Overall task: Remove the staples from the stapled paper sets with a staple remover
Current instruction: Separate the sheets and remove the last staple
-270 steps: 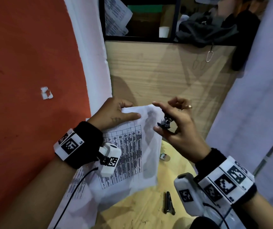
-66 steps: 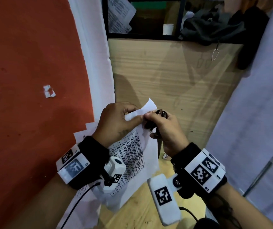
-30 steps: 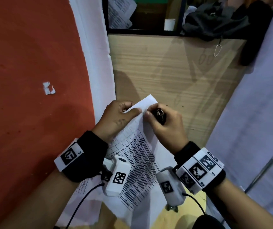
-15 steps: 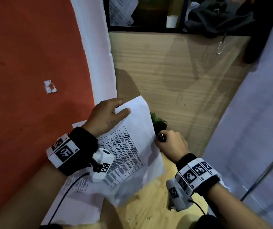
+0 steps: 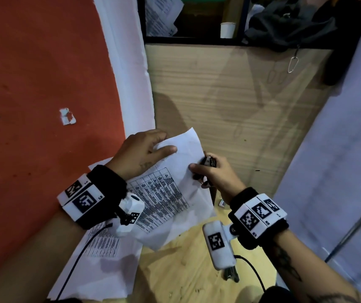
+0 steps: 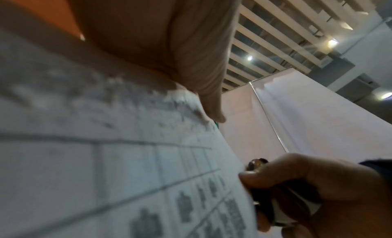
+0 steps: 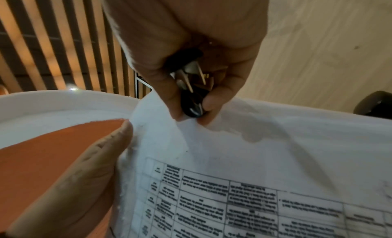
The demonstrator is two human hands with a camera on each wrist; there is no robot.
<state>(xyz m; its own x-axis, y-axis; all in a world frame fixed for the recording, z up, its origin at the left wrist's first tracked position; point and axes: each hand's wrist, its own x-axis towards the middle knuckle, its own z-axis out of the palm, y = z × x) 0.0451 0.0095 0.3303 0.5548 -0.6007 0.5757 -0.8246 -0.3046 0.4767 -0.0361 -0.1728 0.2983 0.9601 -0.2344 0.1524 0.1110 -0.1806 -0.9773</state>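
The left hand [image 5: 141, 152] holds a printed paper set [image 5: 171, 189] up off the bench [image 5: 188, 270], thumb laid across the front of the top margin and the other fingers behind the sheet, so the page is pinched between them. The sheet carries a printed table and hangs tilted, its top corner pointing up and away from the person.

The right hand [image 5: 213, 173] is curled round a black staple remover [image 5: 208, 161], thumb on one side and fingers on the other. From the right wrist view the metal prongs of the staple remover [image 7: 192, 90] show between the fingers, and the tool's tip sits at the upper edge of the paper set [image 7: 244, 157], touching it or very nearly; the staple itself is too small to make out.

Below, more printed sheets [image 5: 103, 254] lie flat on the bench by the red wall [image 5: 40, 84]. A dark tool [image 5: 232, 274] rests on the bench, partly hidden behind the right wrist camera. A small light object [image 5: 221, 203] lies near the wooden panel [image 5: 229, 95].
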